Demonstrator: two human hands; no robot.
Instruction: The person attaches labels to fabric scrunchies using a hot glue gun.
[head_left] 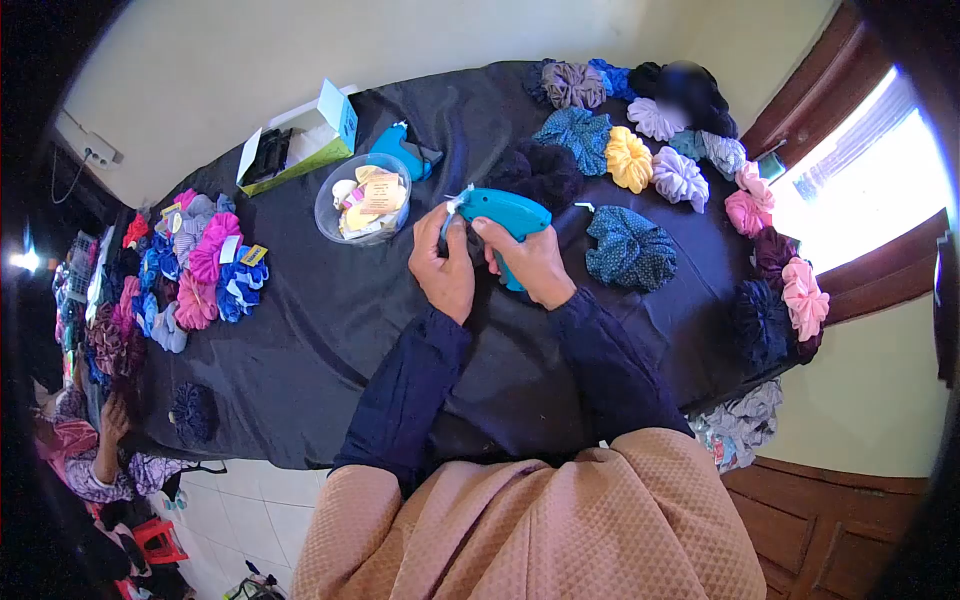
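Note:
My right hand (532, 262) is wrapped round the handle of a teal tagging gun (508, 212), whose front points left. At that front end, the fingers of my left hand (442, 268) are pinched together by some small white fasteners (459, 200); what exactly they grip is too small to make out. Left of my hands stands a clear round tub (325, 212) with paper tags (382, 194) in it. A dark teal dotted scrunchie (630, 249) lies to the right of my right hand, and a black fluffy scrunchie (541, 172) lies just beyond the gun.
A second teal gun (405, 152) and an open box (300, 145) sit at the back of the black-covered table (300, 370). Tagged scrunchies (213, 250) are piled left; others, including a yellow one (629, 160), line the right. Another person (85, 450) is at the far left.

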